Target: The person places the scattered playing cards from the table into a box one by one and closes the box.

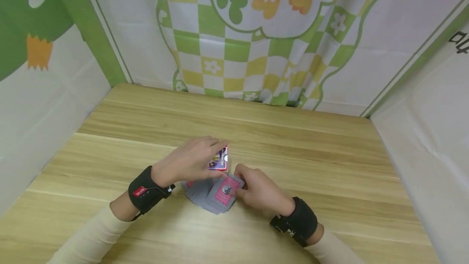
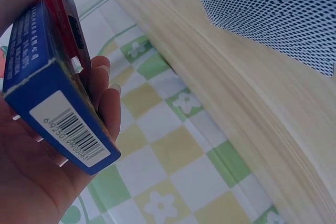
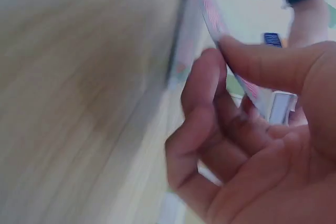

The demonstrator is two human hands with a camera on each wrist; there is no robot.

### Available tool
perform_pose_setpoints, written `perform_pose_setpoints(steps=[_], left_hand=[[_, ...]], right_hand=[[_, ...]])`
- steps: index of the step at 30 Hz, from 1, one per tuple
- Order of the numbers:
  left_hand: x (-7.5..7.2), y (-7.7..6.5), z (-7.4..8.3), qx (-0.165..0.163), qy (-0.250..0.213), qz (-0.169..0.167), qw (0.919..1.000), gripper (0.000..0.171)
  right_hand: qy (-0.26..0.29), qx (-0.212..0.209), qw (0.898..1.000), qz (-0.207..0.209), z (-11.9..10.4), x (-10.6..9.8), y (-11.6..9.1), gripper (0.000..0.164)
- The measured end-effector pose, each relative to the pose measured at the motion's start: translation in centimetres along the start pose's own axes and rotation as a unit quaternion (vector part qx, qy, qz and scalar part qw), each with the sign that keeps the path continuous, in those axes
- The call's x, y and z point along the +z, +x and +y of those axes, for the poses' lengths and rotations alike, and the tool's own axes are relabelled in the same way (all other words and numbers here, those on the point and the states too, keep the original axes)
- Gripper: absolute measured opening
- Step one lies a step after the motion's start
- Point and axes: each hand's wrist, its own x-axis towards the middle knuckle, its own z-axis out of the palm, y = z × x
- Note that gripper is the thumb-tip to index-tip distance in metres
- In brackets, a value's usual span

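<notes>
My left hand grips a small playing-card box, thumb on one side and fingers on the other. In the left wrist view the box's blue end carries a white barcode label, and a red part shows on its far side. Thumb and index finger of my right hand pinch a playing card with a red patterned back; whether it is one card or several I cannot tell. Beneath and to its left, more playing cards lie fanned in a loose pile on the wooden table.
A green, yellow and white checked curtain hangs along the table's back edge. White cloth walls stand at both sides. Each wrist wears a black strap.
</notes>
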Motion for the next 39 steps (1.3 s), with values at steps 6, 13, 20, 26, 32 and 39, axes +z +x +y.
perform_pose_setpoints(steps=[6, 13, 20, 26, 32, 39], left_hand=[[-0.1, 0.0, -0.2, -0.005, -0.002, 0.001, 1.0, 0.081], [-0.2, -0.1, -0.4, -0.005, -0.008, 0.006, 0.9999, 0.084], [-0.3, 0.0, -0.5, -0.004, -0.002, 0.004, 1.0, 0.085], [0.0, 0.0, -0.1, 0.006, 0.002, 0.012, 0.9999, 0.085], [0.0, 0.0, 0.6, 0.016, -0.023, 0.015, 0.9995, 0.087], [0.2, 0.2, 1.0, 0.014, -0.021, 0.029, 0.9993, 0.086]], right_hand=[[0.091, -0.003, 0.995, -0.045, 0.1, -0.6, 0.0, 0.011], [0.106, 0.006, 0.994, -0.032, 0.4, -1.5, -0.1, 0.038], [0.227, 0.041, 0.97, 0.078, 0.0, -4.7, -0.7, 0.035], [0.266, 0.043, 0.955, 0.126, -0.3, -5.3, -0.7, 0.029], [0.238, 0.046, 0.96, 0.143, -0.3, -4.4, -0.4, 0.025], [0.224, 0.038, 0.96, 0.163, -0.8, -2.8, -0.4, 0.027]])
